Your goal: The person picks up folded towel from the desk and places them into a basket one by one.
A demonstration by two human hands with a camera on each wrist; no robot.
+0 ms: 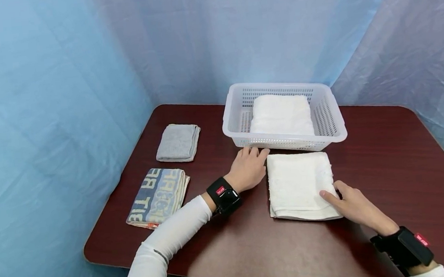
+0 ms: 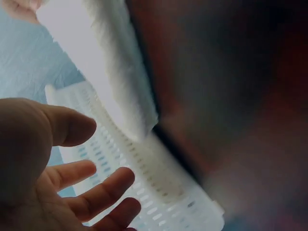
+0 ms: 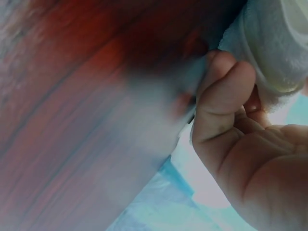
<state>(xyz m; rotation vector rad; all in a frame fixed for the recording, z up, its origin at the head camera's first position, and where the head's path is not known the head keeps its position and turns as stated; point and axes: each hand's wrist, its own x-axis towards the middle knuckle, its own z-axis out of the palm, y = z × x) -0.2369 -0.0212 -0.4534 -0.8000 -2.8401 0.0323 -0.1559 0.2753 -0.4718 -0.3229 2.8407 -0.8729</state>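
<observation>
A folded white towel point(image 1: 299, 184) lies on the table in front of the basket. At its right edge, my right hand point(image 1: 352, 202) pinches the towel, thumb on top and fingers curled at the side. The right wrist view shows that hand's bent fingers point(image 3: 226, 96) against the towel's edge point(image 3: 269, 53). My left hand point(image 1: 248, 169) is by the towel's upper left corner, just in front of the basket, holding nothing. Its fingers point(image 2: 103, 192) are spread and loosely bent in the left wrist view, with the towel's folded edge point(image 2: 113, 72) nearby.
A white perforated plastic basket point(image 1: 285, 141) stands at the back of the table, with another folded white towel point(image 1: 281, 115) inside. To the left lie a folded grey towel point(image 1: 178, 142) and a blue and cream patterned towel point(image 1: 157, 197). Blue cloth point(image 1: 213, 38) hangs behind the brown table point(image 1: 398, 158).
</observation>
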